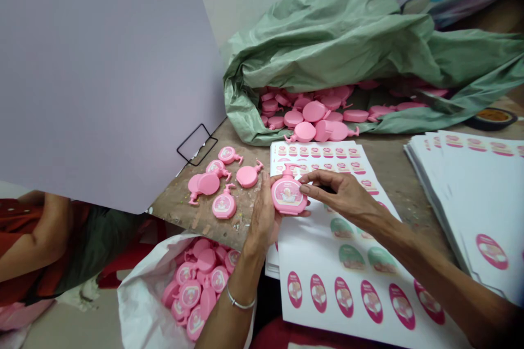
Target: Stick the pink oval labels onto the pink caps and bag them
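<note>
The left hand (264,212) holds one pink bottle (289,207); the right hand (339,191) touches its label (286,192), whether pinching one cannot tell; six oval stickers (344,297) show nearest.

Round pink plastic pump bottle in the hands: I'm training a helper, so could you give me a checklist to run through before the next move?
1. Round pink plastic pump bottle supported by the left hand: ok.
2. Pump head pointing up: ok.
3. Oval picture label on the bottle's front: ok.
4. Label's edge flat all round: cannot tell; the right hand covers part of it.
5. White printed sticker sheets close by: ok, beneath the hands.
6. Every loose pink bottle on the brown tabletop showing a label: not ok; some show plain faces.
</note>
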`<act>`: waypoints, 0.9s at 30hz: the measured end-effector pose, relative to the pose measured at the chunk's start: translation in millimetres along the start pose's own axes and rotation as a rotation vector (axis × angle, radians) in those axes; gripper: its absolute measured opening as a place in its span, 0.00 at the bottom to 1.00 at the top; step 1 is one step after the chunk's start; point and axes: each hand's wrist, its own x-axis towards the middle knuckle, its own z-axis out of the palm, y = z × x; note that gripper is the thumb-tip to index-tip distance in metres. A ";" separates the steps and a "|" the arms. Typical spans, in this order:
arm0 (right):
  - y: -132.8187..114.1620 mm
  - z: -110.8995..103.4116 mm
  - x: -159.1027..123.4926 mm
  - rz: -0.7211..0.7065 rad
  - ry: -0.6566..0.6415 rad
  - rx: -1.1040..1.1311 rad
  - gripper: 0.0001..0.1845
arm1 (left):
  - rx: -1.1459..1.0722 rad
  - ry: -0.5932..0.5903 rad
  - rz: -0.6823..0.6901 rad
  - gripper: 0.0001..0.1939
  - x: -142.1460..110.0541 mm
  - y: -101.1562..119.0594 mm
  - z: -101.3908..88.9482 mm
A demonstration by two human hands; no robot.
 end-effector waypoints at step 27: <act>0.0 -1.4 -3.1 -0.047 0.034 -0.123 0.23 | 0.060 0.017 0.036 0.29 -2.0 -0.5 -0.5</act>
